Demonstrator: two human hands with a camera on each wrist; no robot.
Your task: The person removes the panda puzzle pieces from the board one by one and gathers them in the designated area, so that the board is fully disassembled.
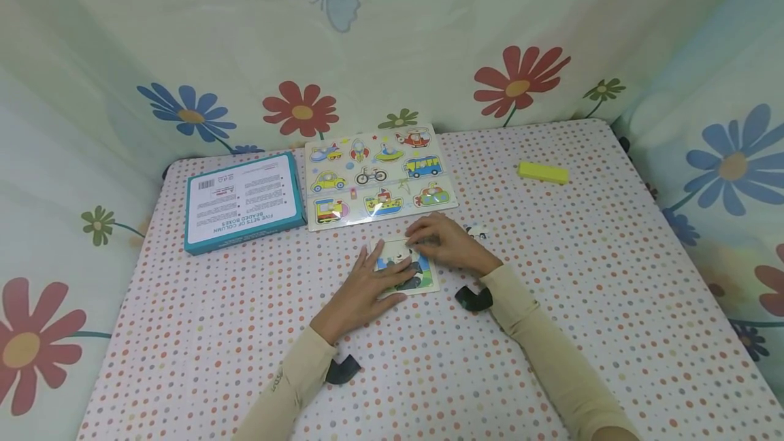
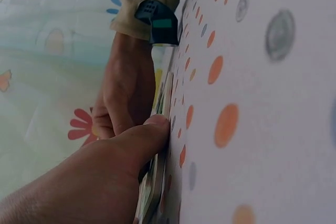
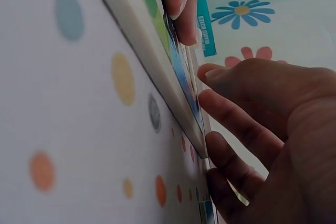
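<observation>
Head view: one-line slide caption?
Left hand rests on a panda puzzle, right hand at its far edge; vehicle puzzle beyond.

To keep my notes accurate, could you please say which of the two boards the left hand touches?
The small board with a blue and green picture, under the left hand; the larger vehicle board lies beyond, clear of that hand.

The head view looks down from above; close, low wrist views share the picture board (image 1: 424,278).

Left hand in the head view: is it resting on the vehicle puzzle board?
No, the left hand rests on the small panda puzzle, which lies nearer the person than the vehicle puzzle board.
</observation>
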